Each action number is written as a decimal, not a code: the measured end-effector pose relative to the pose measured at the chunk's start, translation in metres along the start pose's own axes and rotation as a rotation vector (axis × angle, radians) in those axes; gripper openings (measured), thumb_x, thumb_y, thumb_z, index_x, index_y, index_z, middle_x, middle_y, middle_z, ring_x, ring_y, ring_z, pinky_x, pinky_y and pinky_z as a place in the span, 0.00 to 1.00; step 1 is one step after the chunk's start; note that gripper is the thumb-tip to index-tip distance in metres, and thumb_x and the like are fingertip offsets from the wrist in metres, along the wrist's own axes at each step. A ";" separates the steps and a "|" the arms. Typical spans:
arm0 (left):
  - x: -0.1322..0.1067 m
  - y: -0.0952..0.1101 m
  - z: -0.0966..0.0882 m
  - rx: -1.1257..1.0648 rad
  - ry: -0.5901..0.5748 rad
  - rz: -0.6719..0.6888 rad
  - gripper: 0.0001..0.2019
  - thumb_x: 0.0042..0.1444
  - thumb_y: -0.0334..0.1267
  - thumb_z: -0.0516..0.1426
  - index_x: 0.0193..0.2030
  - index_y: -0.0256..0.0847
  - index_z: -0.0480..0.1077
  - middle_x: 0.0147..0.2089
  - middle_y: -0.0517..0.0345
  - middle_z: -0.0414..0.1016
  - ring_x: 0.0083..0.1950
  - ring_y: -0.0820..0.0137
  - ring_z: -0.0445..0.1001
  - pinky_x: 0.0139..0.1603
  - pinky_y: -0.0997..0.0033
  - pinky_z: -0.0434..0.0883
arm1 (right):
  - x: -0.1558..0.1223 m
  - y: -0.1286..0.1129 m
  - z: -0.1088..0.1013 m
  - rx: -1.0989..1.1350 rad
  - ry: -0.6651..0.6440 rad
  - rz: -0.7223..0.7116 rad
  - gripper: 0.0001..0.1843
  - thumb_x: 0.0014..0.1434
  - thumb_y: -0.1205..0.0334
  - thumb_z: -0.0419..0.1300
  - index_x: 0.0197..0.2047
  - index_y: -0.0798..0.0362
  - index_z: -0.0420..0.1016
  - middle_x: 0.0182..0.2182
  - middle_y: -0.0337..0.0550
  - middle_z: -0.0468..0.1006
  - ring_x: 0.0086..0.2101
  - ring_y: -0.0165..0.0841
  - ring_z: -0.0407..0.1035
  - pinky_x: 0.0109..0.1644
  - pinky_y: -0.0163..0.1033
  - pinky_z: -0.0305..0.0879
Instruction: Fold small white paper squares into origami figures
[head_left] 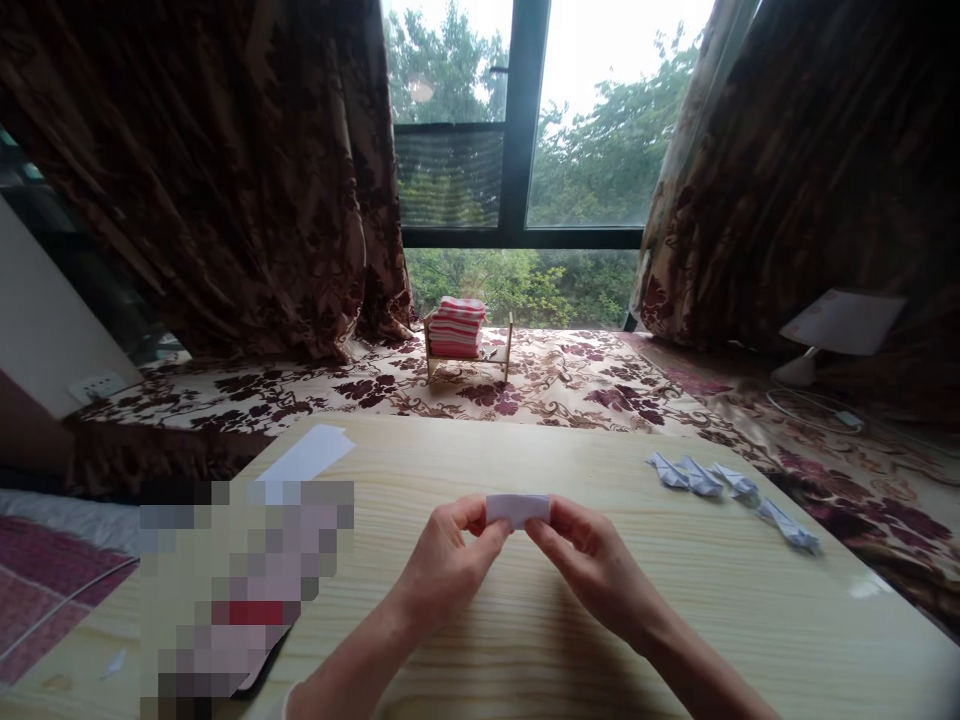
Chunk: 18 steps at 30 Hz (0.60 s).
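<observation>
A small folded strip of white paper (517,508) is held just above the light wooden table (525,620), near its middle. My left hand (444,560) pinches the strip's left end with thumb and fingers closed. My right hand (589,558) pinches the right end the same way. Both forearms reach in from the bottom edge of the view.
Several folded white paper figures (731,487) lie in a row at the table's right. A white sheet (307,455) lies at the far left by a blurred patch. Behind stand a small wooden rack with striped cloth (457,330), a floral-covered ledge, curtains, a window, and a white lamp (832,330).
</observation>
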<state>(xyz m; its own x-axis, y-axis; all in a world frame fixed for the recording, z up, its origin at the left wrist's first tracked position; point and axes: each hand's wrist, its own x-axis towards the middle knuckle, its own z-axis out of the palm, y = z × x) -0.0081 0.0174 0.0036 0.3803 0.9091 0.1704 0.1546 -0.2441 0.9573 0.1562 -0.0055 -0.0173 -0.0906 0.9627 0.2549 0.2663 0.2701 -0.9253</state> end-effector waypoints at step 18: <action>-0.002 -0.011 -0.001 0.318 0.135 0.051 0.11 0.57 0.36 0.51 0.24 0.39 0.62 0.25 0.61 0.60 0.29 0.71 0.62 0.32 0.71 0.60 | 0.011 0.023 -0.034 0.052 0.214 0.131 0.16 0.54 0.50 0.60 0.26 0.55 0.73 0.20 0.37 0.67 0.25 0.29 0.60 0.30 0.34 0.59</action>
<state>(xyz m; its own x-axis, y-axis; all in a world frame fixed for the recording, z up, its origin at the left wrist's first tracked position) -0.0111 0.0183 -0.0072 0.2736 0.9243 0.2661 0.4227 -0.3641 0.8299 0.1936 0.0119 -0.0265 0.1483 0.9723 0.1806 0.2124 0.1471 -0.9661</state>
